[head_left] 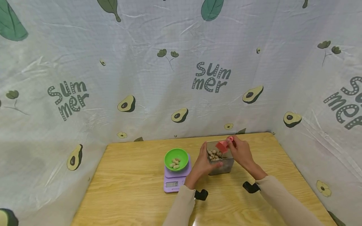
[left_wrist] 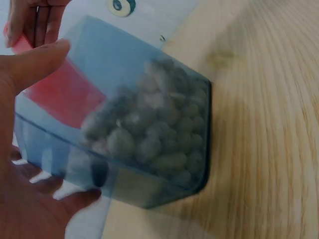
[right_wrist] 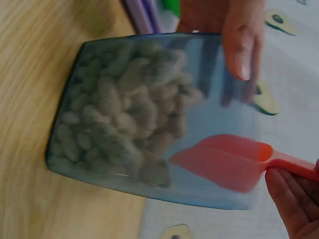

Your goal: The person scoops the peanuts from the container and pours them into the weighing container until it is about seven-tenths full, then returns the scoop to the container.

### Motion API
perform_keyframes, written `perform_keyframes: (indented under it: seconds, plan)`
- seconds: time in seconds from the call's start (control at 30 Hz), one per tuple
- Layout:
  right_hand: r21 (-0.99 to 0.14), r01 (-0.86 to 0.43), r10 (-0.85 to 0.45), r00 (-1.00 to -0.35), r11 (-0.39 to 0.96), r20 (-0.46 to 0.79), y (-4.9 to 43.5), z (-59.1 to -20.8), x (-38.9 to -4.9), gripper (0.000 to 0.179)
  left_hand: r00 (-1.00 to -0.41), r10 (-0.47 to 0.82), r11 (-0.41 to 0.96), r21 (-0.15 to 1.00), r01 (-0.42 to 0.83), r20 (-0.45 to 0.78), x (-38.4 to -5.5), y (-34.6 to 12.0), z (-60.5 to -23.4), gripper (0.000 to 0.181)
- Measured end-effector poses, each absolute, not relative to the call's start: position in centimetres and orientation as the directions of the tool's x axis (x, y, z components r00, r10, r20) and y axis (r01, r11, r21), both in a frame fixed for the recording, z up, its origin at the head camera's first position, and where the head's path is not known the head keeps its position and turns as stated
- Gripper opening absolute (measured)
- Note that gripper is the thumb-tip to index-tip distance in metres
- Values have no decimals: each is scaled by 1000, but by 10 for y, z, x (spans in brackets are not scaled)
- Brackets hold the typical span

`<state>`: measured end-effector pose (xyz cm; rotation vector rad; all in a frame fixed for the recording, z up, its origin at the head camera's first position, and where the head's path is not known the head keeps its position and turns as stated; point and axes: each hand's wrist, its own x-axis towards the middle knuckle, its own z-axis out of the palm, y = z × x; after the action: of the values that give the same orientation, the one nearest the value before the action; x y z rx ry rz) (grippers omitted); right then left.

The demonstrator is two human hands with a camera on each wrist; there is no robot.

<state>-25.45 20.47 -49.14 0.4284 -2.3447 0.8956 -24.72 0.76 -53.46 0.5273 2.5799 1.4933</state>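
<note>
From my end, nearest first: the left hand (head_left: 202, 164) has its fingers wrapped about the container (head_left: 222, 168); the right hand (head_left: 241, 153) has its fingers pinching the red scoop (head_left: 222, 147), tip inside by the peanuts (head_left: 215, 154). I can't tell whether the container sits flat on the surface (head_left: 133, 182). Risk as I judge it: an overfull or tilted scoop would shed nuts, and a slack left hold could let the container slide. My tally, outward: one scale (head_left: 182, 173), one green bowl (head_left: 182, 153) on it holding roughly four peanuts (they overlap), one container, its pile uncountable, one scoop; behind, a printed sheet (head_left: 147, 81).
</note>
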Motion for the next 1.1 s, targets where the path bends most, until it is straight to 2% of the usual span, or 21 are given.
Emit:
perform_keyframes:
  seconds: [0.17, 0.3, 0.43, 0.53, 0.63, 0.73, 0.87, 1.1]
  plan:
    - [-526, -460, -101, -813, 715, 574, 196, -500, -265, 12, -925, 371, 421, 874, 242, 77, -254, 2, -538, 111]
    - [-637, -398, -61, -874, 660, 483, 189, -495, -267, 20, -920, 382, 407, 878, 254, 89, -257, -2, -537, 108]
    - [-775, -253, -15, -954, 579, 300, 189, -490, -265, 26, -918, 390, 431, 867, 250, 71, -256, -4, -538, 106]
    - [-859, -102, 57, -987, 502, 151, 193, -489, -264, 30, -914, 399, 433, 864, 258, 73, -254, -4, -540, 105]
    - [-929, 36, 139, -990, 367, 17, 196, -488, -265, 32, -910, 407, 418, 870, 261, 77, -253, -3, -540, 105]
    - [-959, 118, 174, -982, 258, -74, 196, -487, -264, 32, -912, 406, 415, 875, 248, 66, -252, -2, -540, 106]
    - [-967, 159, 178, -976, 197, -125, 195, -485, -261, 33, -918, 392, 419, 878, 233, 56, -251, -2, -540, 106]
    - [-975, 221, 166, -962, 0, -218, 200, -482, -255, 43, -917, 395, 421, 878, 229, 50, -250, -3, -539, 105]
